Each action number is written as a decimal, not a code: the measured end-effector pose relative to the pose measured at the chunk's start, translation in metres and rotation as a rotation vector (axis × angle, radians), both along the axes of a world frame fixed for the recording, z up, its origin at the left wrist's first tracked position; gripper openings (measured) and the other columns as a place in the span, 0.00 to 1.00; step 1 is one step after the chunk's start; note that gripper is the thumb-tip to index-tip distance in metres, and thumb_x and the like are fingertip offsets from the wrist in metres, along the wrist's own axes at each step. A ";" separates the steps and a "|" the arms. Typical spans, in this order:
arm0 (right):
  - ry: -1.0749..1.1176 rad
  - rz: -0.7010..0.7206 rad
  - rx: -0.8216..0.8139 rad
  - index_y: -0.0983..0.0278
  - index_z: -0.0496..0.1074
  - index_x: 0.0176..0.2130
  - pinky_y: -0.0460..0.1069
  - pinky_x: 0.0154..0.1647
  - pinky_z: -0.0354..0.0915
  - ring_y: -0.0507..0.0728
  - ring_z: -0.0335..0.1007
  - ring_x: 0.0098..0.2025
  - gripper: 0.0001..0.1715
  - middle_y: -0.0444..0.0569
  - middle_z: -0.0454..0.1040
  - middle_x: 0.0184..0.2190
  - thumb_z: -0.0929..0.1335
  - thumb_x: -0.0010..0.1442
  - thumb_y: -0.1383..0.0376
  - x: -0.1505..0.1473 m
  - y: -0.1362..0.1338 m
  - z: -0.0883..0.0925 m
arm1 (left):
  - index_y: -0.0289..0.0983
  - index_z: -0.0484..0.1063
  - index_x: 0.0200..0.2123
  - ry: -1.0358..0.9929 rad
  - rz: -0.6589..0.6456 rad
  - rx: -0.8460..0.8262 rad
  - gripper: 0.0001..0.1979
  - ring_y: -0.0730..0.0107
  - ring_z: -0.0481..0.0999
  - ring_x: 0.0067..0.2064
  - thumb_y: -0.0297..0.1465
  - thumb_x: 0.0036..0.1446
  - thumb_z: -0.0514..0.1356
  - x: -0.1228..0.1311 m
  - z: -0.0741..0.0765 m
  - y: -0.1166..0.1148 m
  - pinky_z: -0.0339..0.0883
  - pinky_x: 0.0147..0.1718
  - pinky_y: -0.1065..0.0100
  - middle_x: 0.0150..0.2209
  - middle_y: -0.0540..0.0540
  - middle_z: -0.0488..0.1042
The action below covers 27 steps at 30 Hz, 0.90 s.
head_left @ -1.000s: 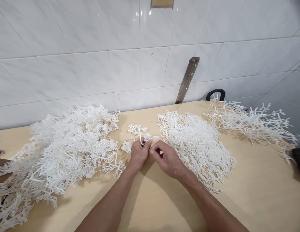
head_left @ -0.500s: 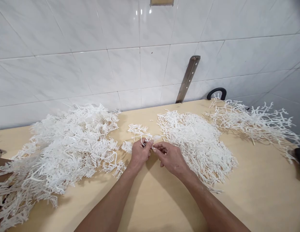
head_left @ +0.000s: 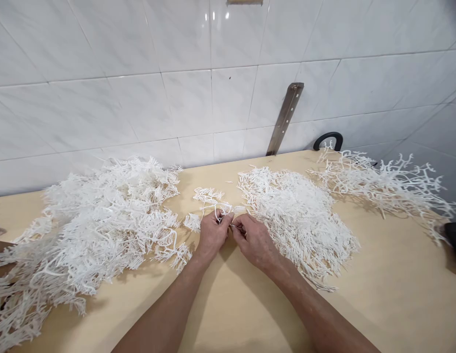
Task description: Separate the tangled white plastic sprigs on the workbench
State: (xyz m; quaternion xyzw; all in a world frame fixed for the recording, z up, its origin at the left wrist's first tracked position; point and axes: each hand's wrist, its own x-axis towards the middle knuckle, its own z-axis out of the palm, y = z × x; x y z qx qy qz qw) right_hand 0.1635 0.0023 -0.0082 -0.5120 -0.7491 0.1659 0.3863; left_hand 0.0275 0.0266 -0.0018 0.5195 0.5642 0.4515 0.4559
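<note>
My left hand (head_left: 213,234) is closed on a thin, branched white plastic piece (head_left: 225,207), whose stems stick out above the fingers. Close beside it, my right hand (head_left: 256,241) pinches at the same piece, fingertips nearly meeting the left thumb. The bit between the right fingers is mostly hidden. Small comb-like white clusters (head_left: 207,195) lie just beyond my left hand. To the left spreads a big heap of feathery white branched pieces (head_left: 113,220). Right of my hands is a pile of short, thin white sticks (head_left: 301,215).
Bare branched white stems (head_left: 389,184) are heaped at the far right. Behind them a black curved handle (head_left: 328,139) stands at the table's (head_left: 228,304) back edge. A metal bracket (head_left: 285,117) is on the tiled wall. A dark object (head_left: 454,240) sits at the right edge.
My right hand has shifted slightly left and its fingers have curled in closer against the left fingertips. My left hand stays nearly where it was. The view has tilted slightly.
</note>
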 end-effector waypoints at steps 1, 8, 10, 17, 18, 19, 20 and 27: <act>0.008 -0.001 -0.002 0.62 0.67 0.32 0.49 0.33 0.59 0.54 0.64 0.31 0.06 0.46 0.70 0.29 0.63 0.63 0.68 0.000 0.000 0.000 | 0.39 0.62 0.21 -0.001 -0.001 0.002 0.18 0.77 0.60 0.15 0.42 0.54 0.61 0.000 0.000 0.000 0.54 0.18 0.74 0.13 0.56 0.63; 0.069 -0.034 0.002 0.63 0.69 0.35 0.48 0.34 0.60 0.54 0.67 0.32 0.05 0.46 0.72 0.30 0.64 0.63 0.68 -0.001 -0.001 0.003 | 0.39 0.61 0.21 0.000 0.013 0.002 0.18 0.76 0.59 0.17 0.42 0.55 0.61 0.000 -0.002 0.000 0.54 0.20 0.73 0.13 0.57 0.61; 0.065 -0.027 0.023 0.62 0.69 0.34 0.48 0.34 0.60 0.54 0.66 0.31 0.05 0.46 0.71 0.30 0.64 0.62 0.68 -0.002 -0.001 0.003 | 0.39 0.61 0.21 0.025 0.014 0.009 0.18 0.76 0.59 0.18 0.42 0.55 0.60 0.000 -0.002 0.001 0.54 0.21 0.73 0.14 0.56 0.61; 0.019 -0.011 -0.045 0.61 0.64 0.30 0.48 0.32 0.59 0.53 0.64 0.28 0.05 0.44 0.68 0.26 0.63 0.59 0.69 -0.002 0.002 0.002 | 0.38 0.63 0.20 0.111 -0.006 0.097 0.16 0.75 0.60 0.23 0.39 0.54 0.59 -0.002 -0.004 0.003 0.55 0.26 0.72 0.18 0.55 0.62; 0.024 -0.003 -0.073 0.61 0.63 0.30 0.48 0.31 0.59 0.53 0.64 0.27 0.05 0.44 0.68 0.25 0.63 0.59 0.69 -0.001 0.002 0.003 | 0.38 0.63 0.20 0.121 -0.010 0.108 0.15 0.74 0.60 0.23 0.39 0.54 0.59 -0.002 -0.004 0.003 0.55 0.26 0.71 0.18 0.55 0.62; 0.036 0.004 -0.109 0.61 0.63 0.30 0.48 0.29 0.59 0.53 0.63 0.26 0.05 0.43 0.68 0.24 0.63 0.59 0.68 -0.001 0.001 0.005 | 0.38 0.63 0.20 0.130 -0.012 0.114 0.15 0.74 0.60 0.24 0.38 0.54 0.59 -0.002 -0.005 0.003 0.54 0.26 0.71 0.18 0.54 0.63; 0.057 0.012 -0.154 0.61 0.63 0.30 0.47 0.27 0.59 0.52 0.63 0.24 0.05 0.42 0.67 0.23 0.63 0.59 0.68 0.000 0.000 0.008 | 0.38 0.63 0.20 0.137 -0.011 0.119 0.15 0.74 0.61 0.24 0.38 0.54 0.59 -0.003 -0.005 0.004 0.54 0.26 0.71 0.18 0.54 0.63; 0.270 0.362 -0.541 0.60 0.64 0.34 0.44 0.16 0.60 0.49 0.64 0.16 0.05 0.37 0.64 0.21 0.62 0.64 0.64 -0.009 -0.019 0.026 | 0.38 0.62 0.22 -0.045 0.046 0.038 0.17 0.75 0.62 0.22 0.41 0.52 0.62 -0.007 -0.001 0.005 0.57 0.24 0.71 0.19 0.54 0.65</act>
